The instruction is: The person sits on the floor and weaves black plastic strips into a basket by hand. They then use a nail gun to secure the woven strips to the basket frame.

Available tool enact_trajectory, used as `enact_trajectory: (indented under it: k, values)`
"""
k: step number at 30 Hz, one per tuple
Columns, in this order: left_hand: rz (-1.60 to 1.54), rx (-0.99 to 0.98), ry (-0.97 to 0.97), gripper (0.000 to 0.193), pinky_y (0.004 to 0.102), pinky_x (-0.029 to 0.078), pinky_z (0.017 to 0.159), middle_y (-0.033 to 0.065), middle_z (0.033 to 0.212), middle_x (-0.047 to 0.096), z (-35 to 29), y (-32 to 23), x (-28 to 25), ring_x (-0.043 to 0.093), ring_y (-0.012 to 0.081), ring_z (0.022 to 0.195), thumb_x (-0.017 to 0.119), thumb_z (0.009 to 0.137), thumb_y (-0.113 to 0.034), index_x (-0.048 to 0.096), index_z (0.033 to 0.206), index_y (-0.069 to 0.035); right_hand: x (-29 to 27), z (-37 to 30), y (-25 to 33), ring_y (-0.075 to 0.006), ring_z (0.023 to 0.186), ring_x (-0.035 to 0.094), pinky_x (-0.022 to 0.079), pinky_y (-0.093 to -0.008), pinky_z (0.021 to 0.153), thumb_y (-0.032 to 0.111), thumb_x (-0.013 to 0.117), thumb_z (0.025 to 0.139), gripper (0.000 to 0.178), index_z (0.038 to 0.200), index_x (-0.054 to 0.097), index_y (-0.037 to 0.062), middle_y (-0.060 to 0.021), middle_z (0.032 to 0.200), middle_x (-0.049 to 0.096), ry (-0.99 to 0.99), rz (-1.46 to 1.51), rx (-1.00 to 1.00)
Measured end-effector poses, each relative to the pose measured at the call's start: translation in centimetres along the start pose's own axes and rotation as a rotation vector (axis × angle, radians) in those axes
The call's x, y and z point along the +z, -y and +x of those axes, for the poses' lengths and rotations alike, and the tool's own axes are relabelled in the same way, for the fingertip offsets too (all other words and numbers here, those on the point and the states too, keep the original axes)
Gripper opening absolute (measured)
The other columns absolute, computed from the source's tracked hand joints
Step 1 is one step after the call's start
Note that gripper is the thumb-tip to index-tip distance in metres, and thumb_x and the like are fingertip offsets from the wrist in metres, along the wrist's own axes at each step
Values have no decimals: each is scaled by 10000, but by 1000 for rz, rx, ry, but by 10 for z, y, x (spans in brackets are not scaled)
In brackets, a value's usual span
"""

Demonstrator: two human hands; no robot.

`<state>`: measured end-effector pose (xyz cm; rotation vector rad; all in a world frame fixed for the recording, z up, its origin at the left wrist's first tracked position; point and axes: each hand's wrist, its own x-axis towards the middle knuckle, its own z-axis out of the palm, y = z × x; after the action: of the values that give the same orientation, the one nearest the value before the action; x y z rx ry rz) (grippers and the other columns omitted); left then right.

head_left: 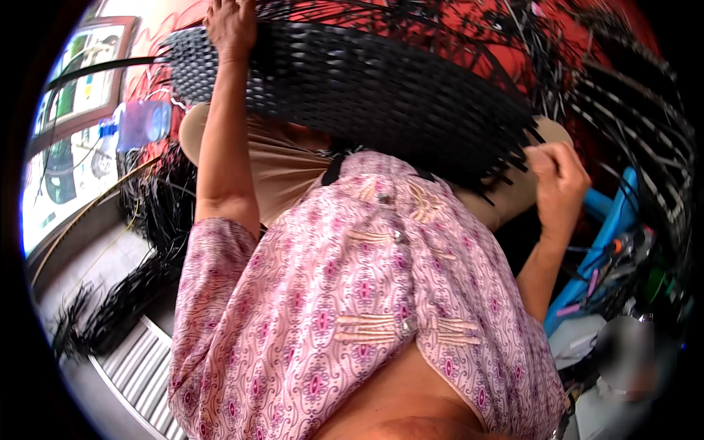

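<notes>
A black woven panel (367, 77) of flat plastic strips lies across my lap, curving from upper left to lower right. My left hand (232, 31) rests on its left part near the far edge, fingers stretched out over the weave. At the panel's right end, loose strip ends (506, 167) stick out unevenly. Beside them is my right hand (559, 176), its fingers curled with the tips pressed together. Whatever those fingertips hold, if anything, cannot be made out. One long black strip (103, 71) runs out leftward from the panel's left end.
Tangled black strips (469, 37) lie over red behind the panel. A bundle of black strips (139, 293) is on the left, near a clear bluish plastic bottle (143, 125) and a slatted metal grate (143, 374). Blue pipes (598, 249) stand at right, next to mixed clutter.
</notes>
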<state>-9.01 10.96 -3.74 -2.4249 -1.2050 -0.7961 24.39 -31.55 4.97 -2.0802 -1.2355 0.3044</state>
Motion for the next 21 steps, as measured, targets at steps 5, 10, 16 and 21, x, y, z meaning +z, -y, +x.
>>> enact_trajectory:
  k: [5, 10, 16, 21]
  values:
    - [-302, 61, 157, 559, 486, 340, 1092, 175, 1293, 603, 1, -75, -20, 494, 395, 1250, 554, 937, -445, 588, 1328, -48, 10, -3, -3, -248, 600, 598, 454, -375, 564, 269, 778, 873, 307, 758, 621, 32, -88, 707, 606, 72, -187, -17]
    - [-303, 347, 111, 592, 436, 345, 1074, 93, 1363, 596, -5, -138, -28, 507, 301, 1296, 613, 940, -526, 578, 1381, -133, 11, -4, -17, -307, 616, 595, 443, -396, 568, 233, 739, 907, 268, 773, 626, 31, -104, 727, 631, 88, -104, -11]
    - [-430, 446, 148, 553, 435, 367, 1057, 80, 1286, 613, -30, -244, -51, 517, 267, 1269, 618, 930, -505, 594, 1320, -114, 4, -12, -24, -242, 654, 642, 508, -358, 637, 214, 811, 850, 240, 868, 661, 28, -86, 747, 650, -78, -22, 125]
    - [-513, 450, 242, 372, 408, 403, 974, 64, 1154, 661, -34, -270, -60, 589, 251, 1126, 629, 953, -357, 629, 1227, -105, 9, -18, -30, -237, 770, 665, 541, -359, 718, 331, 845, 810, 383, 1022, 693, 50, -85, 947, 684, -64, -120, 32]
